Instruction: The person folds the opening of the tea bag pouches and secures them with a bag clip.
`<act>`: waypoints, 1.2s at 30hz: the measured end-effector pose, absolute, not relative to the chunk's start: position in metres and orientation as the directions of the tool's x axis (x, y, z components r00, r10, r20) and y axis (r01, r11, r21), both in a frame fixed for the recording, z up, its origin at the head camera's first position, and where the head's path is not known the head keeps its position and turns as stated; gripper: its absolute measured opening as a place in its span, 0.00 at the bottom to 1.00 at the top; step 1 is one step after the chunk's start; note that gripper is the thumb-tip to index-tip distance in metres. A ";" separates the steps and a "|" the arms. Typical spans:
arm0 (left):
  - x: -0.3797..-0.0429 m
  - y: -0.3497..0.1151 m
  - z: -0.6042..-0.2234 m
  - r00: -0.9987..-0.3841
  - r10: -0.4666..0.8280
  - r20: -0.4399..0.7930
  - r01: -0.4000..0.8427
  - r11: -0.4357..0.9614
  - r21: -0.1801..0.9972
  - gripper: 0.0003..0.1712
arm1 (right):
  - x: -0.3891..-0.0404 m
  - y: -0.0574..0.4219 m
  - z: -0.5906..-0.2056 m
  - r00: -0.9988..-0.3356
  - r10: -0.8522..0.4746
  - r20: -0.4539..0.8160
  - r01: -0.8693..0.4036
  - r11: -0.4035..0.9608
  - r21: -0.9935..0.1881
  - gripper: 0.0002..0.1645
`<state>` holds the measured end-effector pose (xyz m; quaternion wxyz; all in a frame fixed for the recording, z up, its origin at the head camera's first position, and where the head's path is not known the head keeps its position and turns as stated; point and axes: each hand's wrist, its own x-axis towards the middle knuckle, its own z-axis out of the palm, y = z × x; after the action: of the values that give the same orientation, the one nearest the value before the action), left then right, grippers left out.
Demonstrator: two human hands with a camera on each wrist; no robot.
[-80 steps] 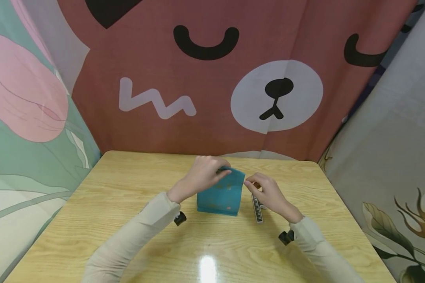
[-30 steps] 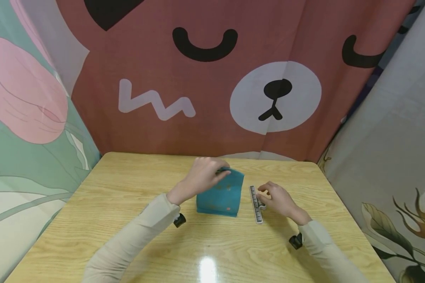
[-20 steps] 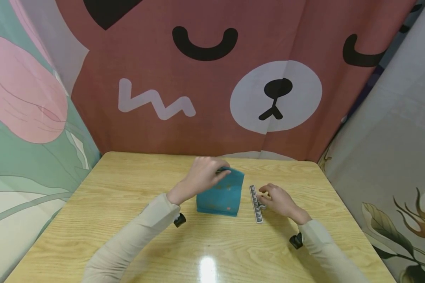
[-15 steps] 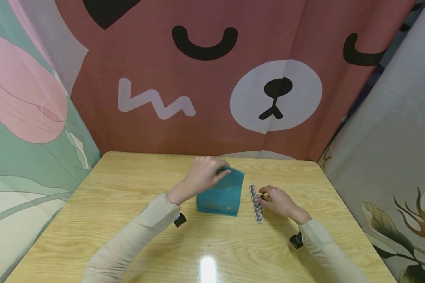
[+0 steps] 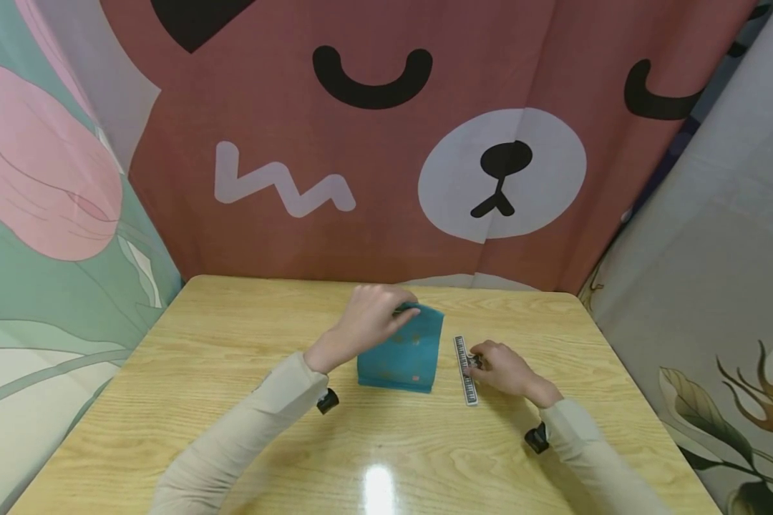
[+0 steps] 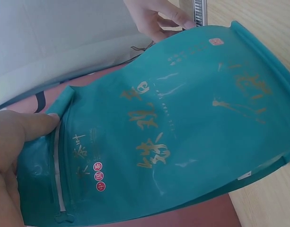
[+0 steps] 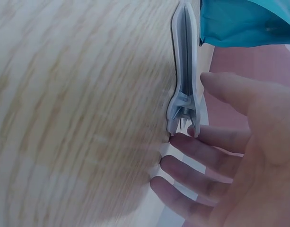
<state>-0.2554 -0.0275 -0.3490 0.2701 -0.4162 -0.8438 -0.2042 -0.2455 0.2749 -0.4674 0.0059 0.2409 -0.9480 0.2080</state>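
Tea pouch (image 6: 182,118) of teal film is standing near the middle of the table (image 5: 283,443), its base resting on the wood and its front showing gold lettering. The left hand (image 5: 373,315) is holding it by the top edge: that grip is closing over the rim, the thumb pressing on the front while the other fingers are mostly disappearing behind it. A sealing clip (image 7: 185,56), long and narrow, is lying on the table just beside the pouch, on its right-hand side. The right hand (image 5: 505,368) is resting at the clip's handle end; its grip is staying loose, with the thumb standing apart from the body and the fingers reaching slightly bent around the handles. Some fingertips are appearing to touch there, but no firm hold is showing.

Judging by looks, the pouch is being a light, soft thing, its glossy film bending easily and perhaps slipping a little; whatever it is containing is hidden. The top edge is offering the best hold, since squeezing the belly would be creasing it. The clip is looking light, smooth and stiff, with a spring near its handles, so pinching those two handles between thumb and forefinger is seeming the sound choice.
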 end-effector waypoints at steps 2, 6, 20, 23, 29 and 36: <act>-0.255 -0.028 -0.349 -0.508 0.590 0.628 0.812 0.571 0.120 0.06 | -0.246 0.274 -0.468 -0.889 -0.445 0.110 -0.451 0.807 -0.381 0.27; -0.255 -0.028 -0.349 -0.511 0.589 0.627 0.810 0.574 0.122 0.06 | -0.248 0.273 -0.468 -0.898 -0.427 0.108 -0.436 0.828 -0.354 0.25; -0.254 -0.029 -0.348 -0.519 0.591 0.618 0.808 0.575 0.129 0.06 | -0.248 0.274 -0.469 -0.911 -0.402 0.090 -0.408 0.849 -0.337 0.24; -0.254 -0.029 -0.348 -0.518 0.591 0.619 0.809 0.573 0.130 0.06 | -0.249 0.275 -0.469 -0.908 -0.406 0.106 -0.416 0.837 -0.355 0.24; -0.254 -0.029 -0.348 -0.515 0.592 0.620 0.812 0.568 0.132 0.06 | -0.250 0.277 -0.468 -0.918 -0.386 0.096 -0.389 0.822 -0.415 0.22; -0.254 -0.028 -0.348 -0.521 0.591 0.616 0.808 0.573 0.133 0.07 | -0.252 0.277 -0.469 -0.931 -0.359 0.068 -0.352 0.829 -0.434 0.22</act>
<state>-0.2536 -0.0284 -0.3484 0.2627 -0.4129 -0.8472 -0.2068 -0.2518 0.2773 -0.4688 -0.0084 0.1858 -0.9563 0.2255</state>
